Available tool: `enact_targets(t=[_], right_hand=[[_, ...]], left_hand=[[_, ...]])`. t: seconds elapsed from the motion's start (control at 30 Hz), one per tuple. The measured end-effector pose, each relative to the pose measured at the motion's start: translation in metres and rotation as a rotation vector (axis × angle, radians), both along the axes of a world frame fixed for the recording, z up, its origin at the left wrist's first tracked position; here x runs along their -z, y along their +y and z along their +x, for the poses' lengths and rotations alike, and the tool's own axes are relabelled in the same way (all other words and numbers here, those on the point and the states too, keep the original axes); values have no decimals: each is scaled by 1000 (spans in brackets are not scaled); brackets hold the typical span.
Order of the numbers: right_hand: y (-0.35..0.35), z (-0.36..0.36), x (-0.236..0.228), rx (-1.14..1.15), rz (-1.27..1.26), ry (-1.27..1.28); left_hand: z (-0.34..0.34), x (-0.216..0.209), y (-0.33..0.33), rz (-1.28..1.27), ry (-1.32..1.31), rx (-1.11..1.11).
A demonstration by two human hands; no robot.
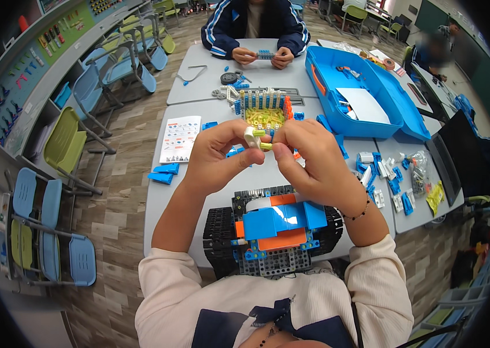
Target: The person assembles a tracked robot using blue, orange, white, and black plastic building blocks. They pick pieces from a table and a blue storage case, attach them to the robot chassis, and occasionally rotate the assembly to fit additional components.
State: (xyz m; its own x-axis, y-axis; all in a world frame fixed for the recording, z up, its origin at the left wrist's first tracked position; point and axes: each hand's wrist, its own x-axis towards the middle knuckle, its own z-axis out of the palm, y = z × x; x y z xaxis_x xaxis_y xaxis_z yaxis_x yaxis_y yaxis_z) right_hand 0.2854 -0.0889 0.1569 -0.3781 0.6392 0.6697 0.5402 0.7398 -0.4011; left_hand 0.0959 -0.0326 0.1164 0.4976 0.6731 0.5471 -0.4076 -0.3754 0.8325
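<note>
Both my hands are raised over the table, close together. Between the thumb and fingers of my left hand (221,153) is a small white building piece (251,138) with yellow-green pegs (260,133) sticking out of its right side. My right hand (308,156) pinches at the lower peg, its fingertips meeting the piece. Just beyond my hands stands a bin built of blue and white beams (263,100), filled with yellow pegs (263,118). Below my hands, near my body, sits a tracked model vehicle (282,223) with blue and orange panels and black treads.
An open blue storage case (361,124) stands at the right rear. Loose blue and white parts (392,180) and a clear bag (420,171) lie to the right. A printed sheet (180,140) lies left. Across the table, a person's hands (263,56) hold a grey-blue assembly. Chairs (85,87) line the left.
</note>
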Motion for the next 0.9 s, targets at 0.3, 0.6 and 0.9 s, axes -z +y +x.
enact_targets(t=[0.3,0.6,0.9], right_hand=[[2,4,1,-60,-213,84],[8,15,4,-152,-407,91],[8,37,20,-107,-530,434]], left_hand=[[1,0,6,207,95,-81],[-2,-1,7,361,261,-106],[13,11,10,-63,201,183]])
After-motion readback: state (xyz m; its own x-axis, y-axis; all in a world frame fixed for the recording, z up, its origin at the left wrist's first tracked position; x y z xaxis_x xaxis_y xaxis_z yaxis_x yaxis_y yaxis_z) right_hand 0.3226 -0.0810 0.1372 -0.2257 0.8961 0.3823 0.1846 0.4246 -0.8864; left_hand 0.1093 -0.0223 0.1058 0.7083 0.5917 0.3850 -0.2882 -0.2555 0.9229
